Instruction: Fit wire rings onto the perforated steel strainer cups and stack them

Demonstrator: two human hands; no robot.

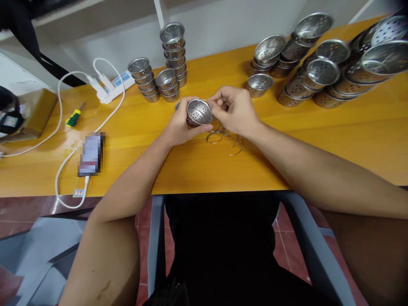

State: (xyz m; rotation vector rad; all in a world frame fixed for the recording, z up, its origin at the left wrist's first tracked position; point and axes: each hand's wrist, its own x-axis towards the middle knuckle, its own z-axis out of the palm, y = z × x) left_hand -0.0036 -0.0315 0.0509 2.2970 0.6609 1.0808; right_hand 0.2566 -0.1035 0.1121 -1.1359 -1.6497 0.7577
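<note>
My left hand [178,125] is wrapped around a small perforated steel strainer cup [198,113], tilted so its inside faces me, just above the yellow table [318,140]. My right hand [234,109] is closed in a pinch at the cup's right rim; what its fingertips hold is too small to make out. Several loose wire handles [223,137] lie on the table just below both hands.
Upright stacks of the same cups [174,51] stand at the back centre. Tipped stacks of cups [321,70] fill the back right, one single cup [259,83] near them. At the left lie a power strip [111,85], white cable, screwdriver [74,118] and phone [91,154].
</note>
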